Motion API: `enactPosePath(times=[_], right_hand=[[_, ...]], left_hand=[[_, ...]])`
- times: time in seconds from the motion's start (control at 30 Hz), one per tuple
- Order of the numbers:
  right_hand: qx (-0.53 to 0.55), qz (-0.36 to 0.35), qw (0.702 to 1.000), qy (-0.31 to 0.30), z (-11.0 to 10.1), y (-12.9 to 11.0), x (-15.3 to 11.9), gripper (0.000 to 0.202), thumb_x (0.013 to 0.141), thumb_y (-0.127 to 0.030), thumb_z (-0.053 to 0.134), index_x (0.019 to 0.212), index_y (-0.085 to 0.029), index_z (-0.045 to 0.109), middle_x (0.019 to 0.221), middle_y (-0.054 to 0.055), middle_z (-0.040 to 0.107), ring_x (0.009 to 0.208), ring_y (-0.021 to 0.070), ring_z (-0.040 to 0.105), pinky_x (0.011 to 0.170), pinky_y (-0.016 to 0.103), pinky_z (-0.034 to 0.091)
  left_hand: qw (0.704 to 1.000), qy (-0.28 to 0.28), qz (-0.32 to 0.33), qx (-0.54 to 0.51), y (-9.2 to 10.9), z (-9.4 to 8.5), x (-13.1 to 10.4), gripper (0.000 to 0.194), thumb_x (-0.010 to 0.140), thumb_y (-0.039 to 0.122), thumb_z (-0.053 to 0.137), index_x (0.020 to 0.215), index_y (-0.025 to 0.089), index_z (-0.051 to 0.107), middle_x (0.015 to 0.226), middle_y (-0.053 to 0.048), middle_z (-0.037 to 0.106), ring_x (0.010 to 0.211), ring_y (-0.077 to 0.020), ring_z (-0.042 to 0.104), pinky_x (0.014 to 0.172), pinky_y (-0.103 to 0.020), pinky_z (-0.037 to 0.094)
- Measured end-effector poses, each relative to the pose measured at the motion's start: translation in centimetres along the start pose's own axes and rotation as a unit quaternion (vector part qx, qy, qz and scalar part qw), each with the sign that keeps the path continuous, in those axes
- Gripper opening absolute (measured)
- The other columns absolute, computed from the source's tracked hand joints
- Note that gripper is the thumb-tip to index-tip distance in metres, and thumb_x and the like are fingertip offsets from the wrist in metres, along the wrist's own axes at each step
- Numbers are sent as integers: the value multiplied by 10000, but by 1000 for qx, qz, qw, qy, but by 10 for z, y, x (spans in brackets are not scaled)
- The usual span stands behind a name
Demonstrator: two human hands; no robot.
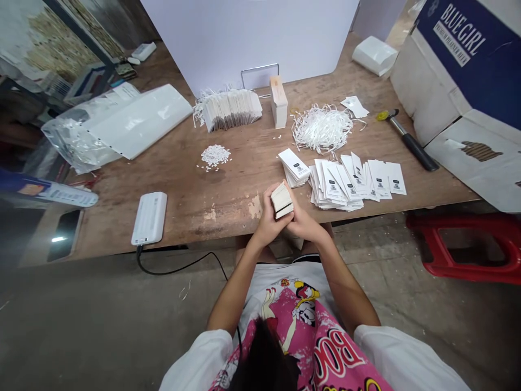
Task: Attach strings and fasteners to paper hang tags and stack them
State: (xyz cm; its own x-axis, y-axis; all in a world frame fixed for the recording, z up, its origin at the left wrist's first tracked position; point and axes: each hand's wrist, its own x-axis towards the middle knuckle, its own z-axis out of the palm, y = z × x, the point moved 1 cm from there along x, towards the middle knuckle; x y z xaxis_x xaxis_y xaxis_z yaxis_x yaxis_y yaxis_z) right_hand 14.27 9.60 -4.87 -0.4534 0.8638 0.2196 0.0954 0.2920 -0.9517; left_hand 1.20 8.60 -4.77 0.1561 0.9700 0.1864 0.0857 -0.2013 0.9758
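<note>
Just over the table's front edge, my left hand (266, 224) and my right hand (304, 221) are both closed round a thick stack of cards (281, 199). Its pale edges face up, and a dark line crosses it near the lower end. Close by on the right lies a small stack of white printed cards (294, 166), beside a loose, fanned-out pile of printed cards (337, 185). Behind them sits a tangled heap of white strings (323, 129). A small heap of tiny white pieces (215, 156) lies to the left. Farther back stands a row of tags with strings (233, 110).
An upright pale block (279, 103) stands before a large white panel (252, 38). At right are a hammer (409, 142) and a beer carton (459, 81). A white power bank (150, 217) with a black cable, a phone (65, 234) and plastic packaging (138, 122) lie left. A red stool (435, 255) stands below.
</note>
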Motion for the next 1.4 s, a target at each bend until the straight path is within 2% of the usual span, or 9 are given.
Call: enactPosePath(times=[0.17, 0.33, 0.47, 0.67, 0.77, 0.93, 1.07, 1.23, 1.4], right_hand=[[-37, -1, 999, -4, -4, -1, -1, 829, 830, -144, 484, 1539, -266, 71, 1601, 65, 155, 1481, 219, 167, 1219, 483, 135], [-48, -14, 999, -8, 2, -5, 2, 938, 769, -91, 479, 1538, -227, -39, 1602, 98, 107, 1479, 225, 166, 1218, 474, 144], [-22, 12, 999, -28, 1, -7, 7, 933, 764, -92, 467, 1540, -254, -26, 1604, 48, 148, 1491, 228, 116, 1224, 480, 95], [40, 10, 999, 9, -7, -13, 5, 898, 769, -81, 461, 1535, -308, 51, 1609, 7, 111, 1481, 213, 168, 1226, 449, 176], [98, 1, 995, 36, -8, -17, -9, 831, 800, -83, 452, 1515, -363, 134, 1585, -1, 191, 1444, 202, 275, 1199, 455, 263], [161, 5, 985, 64, -9, -19, -40, 735, 837, -103, 482, 1466, -415, 264, 1537, -7, 305, 1396, 202, 360, 1159, 456, 335], [172, 23, 980, 94, -14, -16, -59, 689, 844, -136, 509, 1452, -389, 305, 1507, 20, 363, 1357, 206, 413, 1121, 454, 388], [132, 46, 983, 119, -22, -22, -64, 575, 858, -160, 490, 1401, -332, 406, 1424, 47, 469, 1318, 201, 463, 1112, 439, 401], [-14, 56, 982, 178, -51, -57, -12, 396, 899, -250, 484, 1292, -236, 526, 1274, 85, 593, 1180, 211, 572, 1073, 413, 432]], left_hand=[[1000, 1, -21, 17, -2, -2, -1, 622, 812, 457, 642, 1301, 256, 314, 1364, -133, 424, 1296, -262, 433, 1107, -450, 338], [998, -22, -36, -44, -7, -1, -2, 608, 843, 434, 616, 1315, 265, 273, 1411, -112, 381, 1311, -223, 421, 1111, -408, 334], [998, 2, -44, -36, -9, -4, 4, 574, 824, 459, 637, 1265, 248, 335, 1340, -99, 465, 1258, -214, 472, 1093, -394, 356], [992, 73, -94, -40, 9, -36, 65, 679, 612, 420, 825, 1159, 209, 483, 1122, -79, 660, 992, -210, 635, 851, -314, 520], [968, 102, -227, -26, 17, -58, 111, 465, 641, 365, 793, 1005, 166, 583, 1003, -71, 703, 865, -185, 669, 729, -269, 538], [946, 82, -310, 42, 17, -77, 166, 314, 576, 322, 826, 736, 137, 628, 675, -57, 682, 647, -188, 656, 610, -289, 523], [926, 87, -341, 134, 10, -76, 179, 250, 567, 210, 823, 687, 143, 614, 631, -55, 672, 665, -210, 665, 617, -300, 511], [918, 67, -315, 233, 8, -78, 181, 269, 577, 221, 815, 785, 140, 664, 752, -51, 721, 772, -218, 677, 653, -267, 499], [911, 53, -280, 298, 10, -76, 180, 244, 688, 228, 722, 913, 142, 685, 888, -43, 739, 812, -186, 670, 656, -228, 489]])
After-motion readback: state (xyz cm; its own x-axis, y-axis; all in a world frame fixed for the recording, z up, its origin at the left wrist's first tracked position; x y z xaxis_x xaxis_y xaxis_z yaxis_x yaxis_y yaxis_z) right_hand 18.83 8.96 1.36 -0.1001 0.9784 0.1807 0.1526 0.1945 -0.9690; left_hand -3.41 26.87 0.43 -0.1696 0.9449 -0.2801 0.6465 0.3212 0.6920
